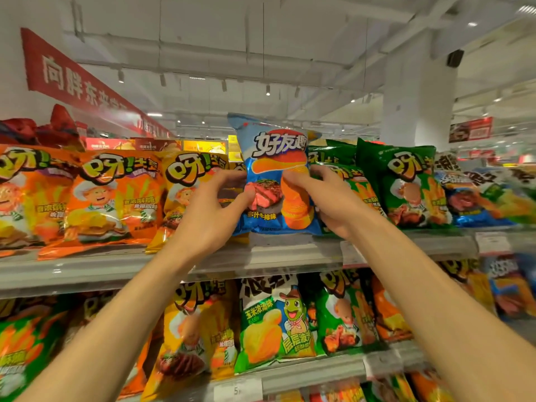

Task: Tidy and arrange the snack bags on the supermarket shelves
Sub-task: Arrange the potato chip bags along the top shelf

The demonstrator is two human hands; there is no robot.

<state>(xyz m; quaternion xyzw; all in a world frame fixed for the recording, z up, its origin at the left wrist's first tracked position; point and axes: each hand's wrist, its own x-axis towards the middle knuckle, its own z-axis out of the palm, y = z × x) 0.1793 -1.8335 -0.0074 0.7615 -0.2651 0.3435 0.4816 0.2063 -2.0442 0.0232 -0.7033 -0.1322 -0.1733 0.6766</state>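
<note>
Gripping blue bag [272, 175] edges: left hand [208, 210], right hand [330, 198].

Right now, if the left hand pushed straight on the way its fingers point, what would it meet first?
Probably nothing new: the left hand already pinches the blue chip bag. Its fingers point right, toward the right hand holding the bag's other edge.

We stand in a supermarket aisle: crisp bags [116, 198] crowd shelves [87, 268] left, right and below our fingers [232, 177], with price tags [493, 242] and a red banner [72, 79] above.
</note>
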